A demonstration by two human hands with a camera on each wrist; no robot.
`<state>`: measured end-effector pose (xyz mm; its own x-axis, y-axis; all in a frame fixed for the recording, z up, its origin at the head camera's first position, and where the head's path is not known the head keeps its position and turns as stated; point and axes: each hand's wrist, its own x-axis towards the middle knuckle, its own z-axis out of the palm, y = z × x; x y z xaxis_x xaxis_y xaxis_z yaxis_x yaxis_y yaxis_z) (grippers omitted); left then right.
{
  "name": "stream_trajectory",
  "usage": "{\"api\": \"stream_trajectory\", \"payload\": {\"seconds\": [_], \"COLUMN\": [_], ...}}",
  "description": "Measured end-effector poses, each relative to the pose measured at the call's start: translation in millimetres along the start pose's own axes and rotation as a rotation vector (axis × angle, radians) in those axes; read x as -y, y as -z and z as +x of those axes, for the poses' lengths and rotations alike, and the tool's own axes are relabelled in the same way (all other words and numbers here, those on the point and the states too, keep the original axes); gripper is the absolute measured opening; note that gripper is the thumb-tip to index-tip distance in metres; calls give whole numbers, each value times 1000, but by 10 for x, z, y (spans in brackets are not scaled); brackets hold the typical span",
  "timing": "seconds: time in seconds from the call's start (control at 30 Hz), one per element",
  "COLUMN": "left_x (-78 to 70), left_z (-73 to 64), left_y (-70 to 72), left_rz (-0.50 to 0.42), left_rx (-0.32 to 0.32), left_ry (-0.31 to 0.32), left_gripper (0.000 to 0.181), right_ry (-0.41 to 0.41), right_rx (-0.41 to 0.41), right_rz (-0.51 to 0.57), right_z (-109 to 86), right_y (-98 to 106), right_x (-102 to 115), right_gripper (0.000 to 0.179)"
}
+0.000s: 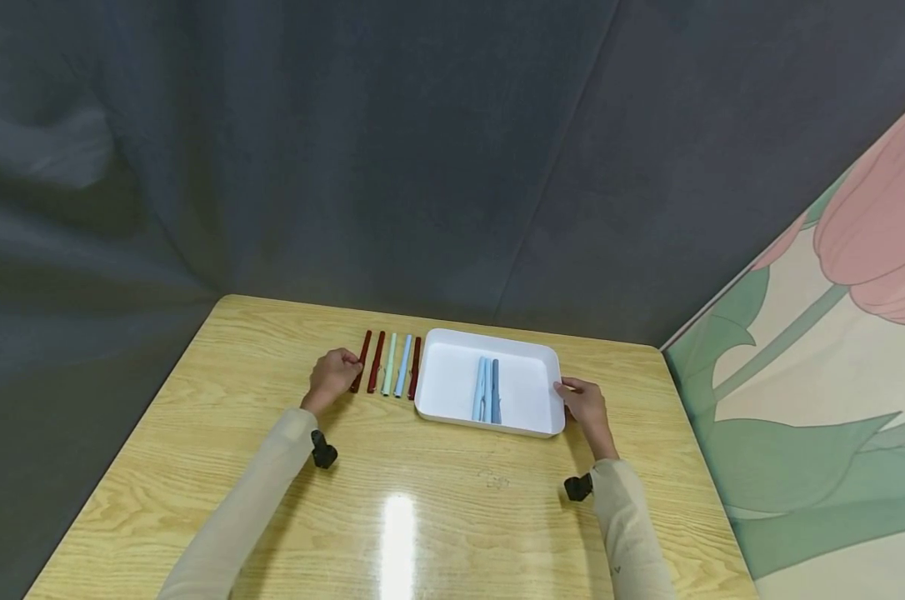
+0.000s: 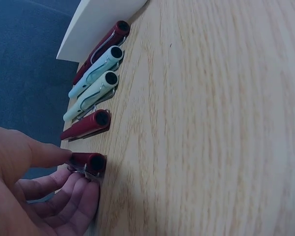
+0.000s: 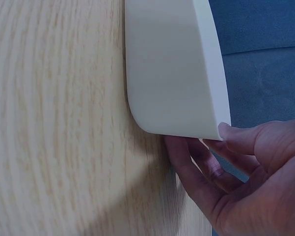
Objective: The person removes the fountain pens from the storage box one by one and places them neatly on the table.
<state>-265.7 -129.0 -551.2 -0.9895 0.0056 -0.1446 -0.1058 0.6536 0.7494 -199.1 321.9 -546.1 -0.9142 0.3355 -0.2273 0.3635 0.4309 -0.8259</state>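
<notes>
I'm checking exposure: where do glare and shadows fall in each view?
Head view: bright glare streak on the table, near the bottom edge; left wrist: dark shadow beside the left hand; right wrist: soft shadow on the table below the white tray.

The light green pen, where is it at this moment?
In the head view, the light green pen lies left of the white tray, between a dark red pen and a light blue pen.
</notes>
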Motion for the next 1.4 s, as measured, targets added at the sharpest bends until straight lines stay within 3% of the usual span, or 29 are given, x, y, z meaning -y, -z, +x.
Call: {"api": "stream_trajectory", "payload": {"seconds": [0.97, 1.2, 1.4], "left_x": [-26, -75, -163], "left_z": [14, -15, -11], "left_y": [-37, -62, -127], "left_rz": [-24, -68, -211], "left_rx": [-37, -93, -189], "left_ry": [-31, -121, -210], "left_gripper": [32, 33, 29], "right_ry": [5, 8, -1], "right_rx": [-7, 0, 4], "right_rz": [-3, 1, 6], "right_z": [23, 27, 23], "right_y": [4, -9, -8], "right_x": [-30, -32, -11], "right_gripper": [43, 43, 43]}}
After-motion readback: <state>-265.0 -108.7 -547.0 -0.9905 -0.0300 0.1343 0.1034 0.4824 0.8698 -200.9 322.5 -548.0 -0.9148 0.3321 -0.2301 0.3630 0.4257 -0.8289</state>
